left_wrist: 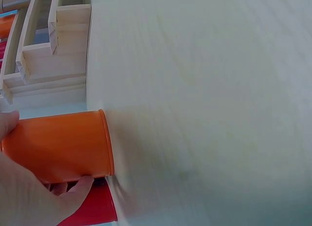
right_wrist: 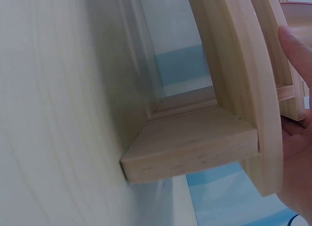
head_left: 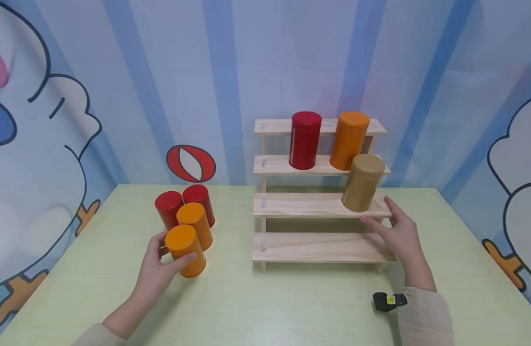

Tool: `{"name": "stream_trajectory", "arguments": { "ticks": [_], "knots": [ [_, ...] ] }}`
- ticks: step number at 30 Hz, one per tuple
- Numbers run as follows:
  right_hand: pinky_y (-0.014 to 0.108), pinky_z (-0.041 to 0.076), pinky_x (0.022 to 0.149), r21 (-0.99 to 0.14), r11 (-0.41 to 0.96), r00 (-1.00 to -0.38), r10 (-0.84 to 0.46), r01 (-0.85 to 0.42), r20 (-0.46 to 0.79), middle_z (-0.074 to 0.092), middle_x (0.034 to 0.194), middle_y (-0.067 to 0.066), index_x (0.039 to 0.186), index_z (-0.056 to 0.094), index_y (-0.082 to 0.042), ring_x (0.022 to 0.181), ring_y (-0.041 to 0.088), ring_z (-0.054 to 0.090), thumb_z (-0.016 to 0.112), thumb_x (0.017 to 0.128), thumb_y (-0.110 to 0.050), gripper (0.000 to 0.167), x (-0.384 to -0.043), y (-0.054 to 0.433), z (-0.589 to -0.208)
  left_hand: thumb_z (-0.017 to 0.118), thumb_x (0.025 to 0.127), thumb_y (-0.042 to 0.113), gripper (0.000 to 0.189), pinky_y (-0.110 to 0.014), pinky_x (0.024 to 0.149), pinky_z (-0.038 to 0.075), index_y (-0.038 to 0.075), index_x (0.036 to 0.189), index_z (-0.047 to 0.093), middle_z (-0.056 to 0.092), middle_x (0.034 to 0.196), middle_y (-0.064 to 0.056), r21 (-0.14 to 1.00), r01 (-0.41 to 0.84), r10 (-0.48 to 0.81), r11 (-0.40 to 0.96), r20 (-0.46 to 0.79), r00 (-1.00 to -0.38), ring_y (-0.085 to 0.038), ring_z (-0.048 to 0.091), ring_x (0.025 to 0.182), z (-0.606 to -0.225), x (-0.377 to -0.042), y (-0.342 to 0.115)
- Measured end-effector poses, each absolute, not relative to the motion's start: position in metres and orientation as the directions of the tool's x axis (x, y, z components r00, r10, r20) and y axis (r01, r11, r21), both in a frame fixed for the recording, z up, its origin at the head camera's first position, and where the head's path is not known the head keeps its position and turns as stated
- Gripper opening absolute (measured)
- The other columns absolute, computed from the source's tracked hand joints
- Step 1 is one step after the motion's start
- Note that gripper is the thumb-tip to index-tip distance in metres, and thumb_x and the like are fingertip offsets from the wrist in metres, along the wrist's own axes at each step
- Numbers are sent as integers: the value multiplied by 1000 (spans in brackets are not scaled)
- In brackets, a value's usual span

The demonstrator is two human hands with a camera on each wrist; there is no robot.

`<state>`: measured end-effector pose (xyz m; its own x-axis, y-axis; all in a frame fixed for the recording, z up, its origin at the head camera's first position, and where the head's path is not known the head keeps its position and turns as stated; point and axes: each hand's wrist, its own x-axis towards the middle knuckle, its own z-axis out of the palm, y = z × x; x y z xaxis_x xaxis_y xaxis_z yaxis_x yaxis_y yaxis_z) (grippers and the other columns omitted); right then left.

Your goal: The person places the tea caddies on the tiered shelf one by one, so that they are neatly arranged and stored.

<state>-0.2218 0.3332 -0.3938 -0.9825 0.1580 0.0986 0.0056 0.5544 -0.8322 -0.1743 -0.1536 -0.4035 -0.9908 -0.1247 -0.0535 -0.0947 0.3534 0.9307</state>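
My left hand (head_left: 159, 269) grips the nearest orange canister (head_left: 186, 252) on the left of the table, thumb on its near side and fingers around its far side. Close behind it stand another orange canister (head_left: 197, 226) and two red canisters (head_left: 167, 207). In the left wrist view the held orange canister (left_wrist: 58, 147) lies across the palm, with a red canister (left_wrist: 95, 206) beside it. My right hand (head_left: 399, 235) holds the right end of the wooden stepped shelf (head_left: 300, 205) at its second-lowest board, thumb in front, right by a gold canister (head_left: 363, 183).
On a higher board stand a red canister (head_left: 305, 142) and an orange canister (head_left: 349, 142). The lowest board (head_left: 321, 247) bears nothing. A black wrist device (head_left: 388, 301) is at the right sleeve. A striped blue backdrop (head_left: 183, 86) rises behind the table.
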Motion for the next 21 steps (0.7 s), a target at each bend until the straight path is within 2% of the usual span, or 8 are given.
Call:
{"name": "stream_trajectory", "arguments": {
  "ticks": [21],
  "knots": [
    [59, 25, 111, -834, 552, -983, 167, 24, 83, 16, 157, 24, 155, 7, -11, 143, 44, 17, 68, 84, -53, 103, -221, 331, -390, 73, 87, 23, 81, -56, 106, 35, 9, 148, 21, 31, 148, -12, 923, -78, -110, 378, -39, -993, -33, 33, 132, -385, -167, -146]
  ]
}}
